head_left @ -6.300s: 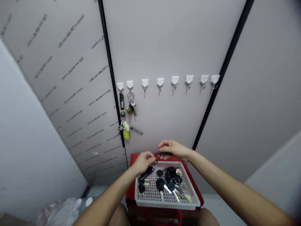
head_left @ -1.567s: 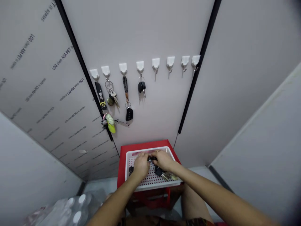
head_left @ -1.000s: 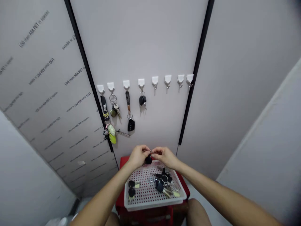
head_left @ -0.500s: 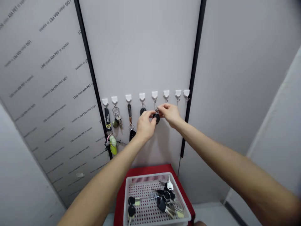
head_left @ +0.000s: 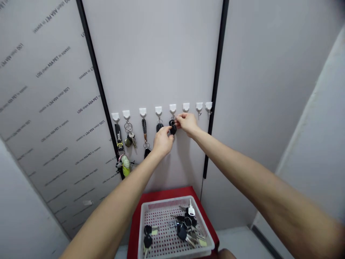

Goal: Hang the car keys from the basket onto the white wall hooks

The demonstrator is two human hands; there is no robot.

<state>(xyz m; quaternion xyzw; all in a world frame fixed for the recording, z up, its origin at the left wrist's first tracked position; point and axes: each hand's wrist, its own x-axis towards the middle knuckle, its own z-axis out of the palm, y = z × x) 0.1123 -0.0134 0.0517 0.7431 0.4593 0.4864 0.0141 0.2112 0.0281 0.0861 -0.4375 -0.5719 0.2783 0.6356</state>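
Observation:
A black car key point(head_left: 173, 128) hangs close under the fifth white adhesive hook point(head_left: 173, 108) on the grey wall panel point(head_left: 151, 72). My left hand point(head_left: 163, 142) touches it from below, and my right hand point(head_left: 187, 123) pinches its ring from the right. Whether the ring sits on the hook is hidden by my fingers. To the left, the hooks hold a black lanyard point(head_left: 119, 138), a key ring point(head_left: 129, 135), a braided strap with a black fob point(head_left: 145, 138) and a black car key point(head_left: 159, 127).
Three bare hooks point(head_left: 198, 106) continue to the right. Below my arms, a white perforated plastic tray point(head_left: 164, 201) holding several keys rests on a red stool point(head_left: 175, 192). Black vertical strips point(head_left: 215, 90) edge the panel, with a text-printed sheet point(head_left: 54, 90) at left.
Both hands have risen from the tray to the wall, carrying the black key up and leftward to the fifth hook. The view has tilted upward, and the tray now sits lower in the picture.

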